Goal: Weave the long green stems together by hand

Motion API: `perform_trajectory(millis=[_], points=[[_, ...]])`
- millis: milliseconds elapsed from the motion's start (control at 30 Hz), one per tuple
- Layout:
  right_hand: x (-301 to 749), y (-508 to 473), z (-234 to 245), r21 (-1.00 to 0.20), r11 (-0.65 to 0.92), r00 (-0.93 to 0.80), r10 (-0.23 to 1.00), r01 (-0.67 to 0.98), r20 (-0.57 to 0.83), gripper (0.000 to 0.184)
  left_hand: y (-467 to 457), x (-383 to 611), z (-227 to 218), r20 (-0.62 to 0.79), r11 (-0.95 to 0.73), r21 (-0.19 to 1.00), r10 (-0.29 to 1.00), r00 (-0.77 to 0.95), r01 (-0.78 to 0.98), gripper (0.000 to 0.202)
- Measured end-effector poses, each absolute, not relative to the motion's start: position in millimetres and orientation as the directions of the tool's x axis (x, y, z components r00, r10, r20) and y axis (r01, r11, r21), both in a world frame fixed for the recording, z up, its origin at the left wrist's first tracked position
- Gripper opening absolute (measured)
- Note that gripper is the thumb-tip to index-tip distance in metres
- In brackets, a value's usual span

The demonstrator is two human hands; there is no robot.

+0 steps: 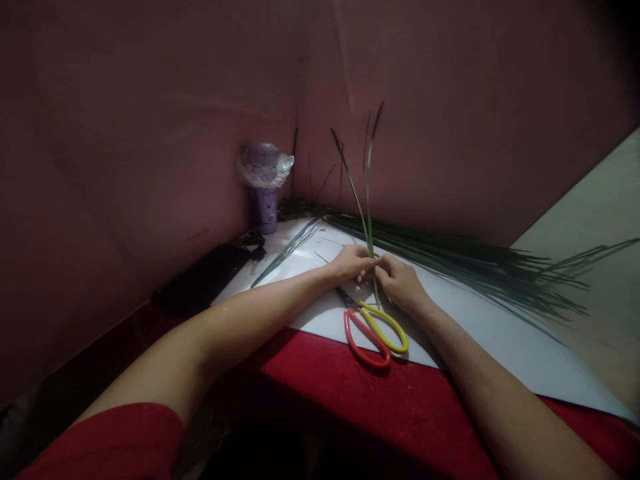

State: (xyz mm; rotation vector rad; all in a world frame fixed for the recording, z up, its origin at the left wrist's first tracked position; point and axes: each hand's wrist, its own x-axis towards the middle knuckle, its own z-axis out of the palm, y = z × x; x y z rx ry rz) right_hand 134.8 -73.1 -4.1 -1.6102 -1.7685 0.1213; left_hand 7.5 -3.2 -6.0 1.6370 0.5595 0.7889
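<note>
Long green grass blades stand upright between my two hands and fork into separate tips above them. My left hand is closed around the blades near their lower part. My right hand pinches the same blades just beside it, fingertips nearly touching those of the left. A short lower end of a blade pokes out beneath my fingers. Right below the hands lies a pair of scissors with one red and one yellow handle loop, its blades partly hidden under my left hand.
A large bundle of long green blades lies along the right wall. A smaller bunch rests on the white sheet, which covers a red surface. At the back corner stands a purple tumbler near a black object.
</note>
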Motion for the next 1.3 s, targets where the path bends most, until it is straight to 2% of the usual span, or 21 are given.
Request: perform_trajectory(millis=[100,267,500,667,800,1300], points=[[134.3,-75.9,-1.9,-0.447,0.184,0.039,0.895,0.876,0.445,0.013,-2.6,7.9,-6.6,0.196,-0.21,0.976,0.719,0.667,-0.06,0.009],[135.6,-73.8,-3.4,-0.488,0.184,0.051,0.902,0.853,0.428,0.014,-2.4,7.5,-6.8,0.204,-0.218,0.974,0.723,0.66,-0.061,0.008],[138.6,-67.7,-8.8,-0.66,0.231,0.075,0.913,0.715,0.4,0.017,-4.9,3.9,-3.3,0.184,-0.194,0.979,0.72,0.669,-0.061,0.01],[136.5,-66.7,-6.8,-0.799,0.208,0.112,0.939,0.564,0.324,0.019,-5.2,3.7,-1.7,0.179,-0.162,0.983,0.711,0.68,-0.09,0.007],[132.0,-70.9,-1.5,-0.873,0.172,0.145,0.954,0.456,0.264,0.021,-7.3,3.6,1.1,0.125,-0.109,0.992,0.752,0.647,-0.065,0.006],[128.9,-77.3,2.5,-0.9,0.134,0.185,0.956,0.415,0.228,0.028,-5.7,2.7,0.3,0.144,-0.109,0.99,0.729,0.669,-0.095,0.016]])
